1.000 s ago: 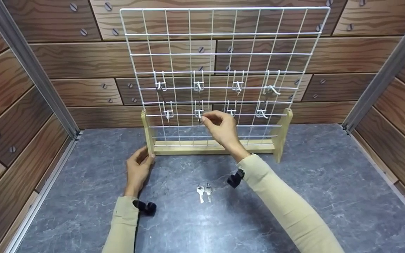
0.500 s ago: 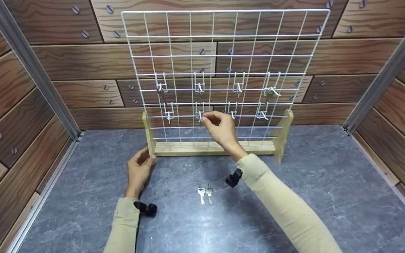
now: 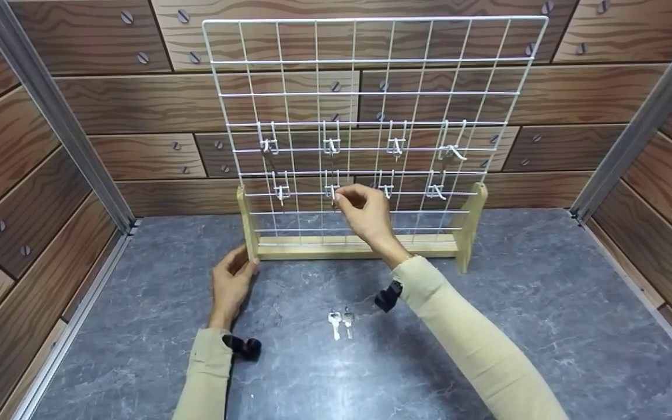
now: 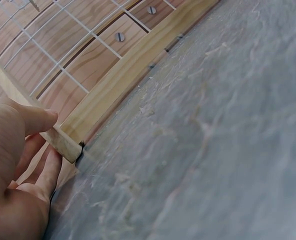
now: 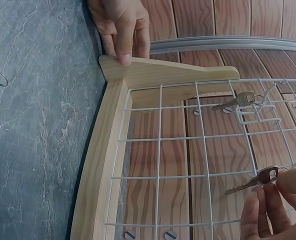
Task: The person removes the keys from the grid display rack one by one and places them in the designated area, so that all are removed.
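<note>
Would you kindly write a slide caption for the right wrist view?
The right hand holds a key near the wire grid; the left hand grips the wooden stand.

The right hand (image 3: 366, 213) pinches a toothed metal key (image 5: 250, 183) near the wire grid (image 3: 353, 93).

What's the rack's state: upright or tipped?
Upright: the rack stands with its wooden base on the table, its wire grid rising above.

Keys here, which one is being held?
The key pinched by the right hand, near the lower row's second-from-left hook in the head view. Two keys lie on the table; another key hangs one hook further left.
</note>
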Tool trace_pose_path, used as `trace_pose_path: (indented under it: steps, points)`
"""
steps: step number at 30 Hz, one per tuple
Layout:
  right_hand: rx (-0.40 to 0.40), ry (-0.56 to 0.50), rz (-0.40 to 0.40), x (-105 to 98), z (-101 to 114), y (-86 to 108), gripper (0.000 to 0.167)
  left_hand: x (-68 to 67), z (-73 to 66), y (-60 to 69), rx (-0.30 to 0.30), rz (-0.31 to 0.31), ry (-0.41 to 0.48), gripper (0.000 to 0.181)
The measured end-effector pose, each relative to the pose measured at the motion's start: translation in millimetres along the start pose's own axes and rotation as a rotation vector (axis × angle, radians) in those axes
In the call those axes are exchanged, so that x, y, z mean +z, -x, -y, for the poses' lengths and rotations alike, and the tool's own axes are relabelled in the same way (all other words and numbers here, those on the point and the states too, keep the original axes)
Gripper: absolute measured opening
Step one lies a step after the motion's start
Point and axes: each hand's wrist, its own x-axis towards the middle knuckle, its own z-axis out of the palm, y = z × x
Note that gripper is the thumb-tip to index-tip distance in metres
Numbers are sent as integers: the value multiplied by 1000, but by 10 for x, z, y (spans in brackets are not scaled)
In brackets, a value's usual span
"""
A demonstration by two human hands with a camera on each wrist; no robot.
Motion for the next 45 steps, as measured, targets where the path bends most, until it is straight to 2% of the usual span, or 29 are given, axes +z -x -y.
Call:
trace_pose_path:
  steps: [9,16,34,45]
  points:
    - [-11,16,4,-22,39,11,11,-13,-14,-9,14,6,-23,44]
    - [-46,-25,13,-40,39,34,10,-33,-27,-1,16,21,-40,46]
    - [-36,-76,63,-138,166,136,8,-9,-14,26,16,9,-13,44]
    - [-66,-101,98,-204,198,208,7,-31,2,34,-1,25,-43,46]
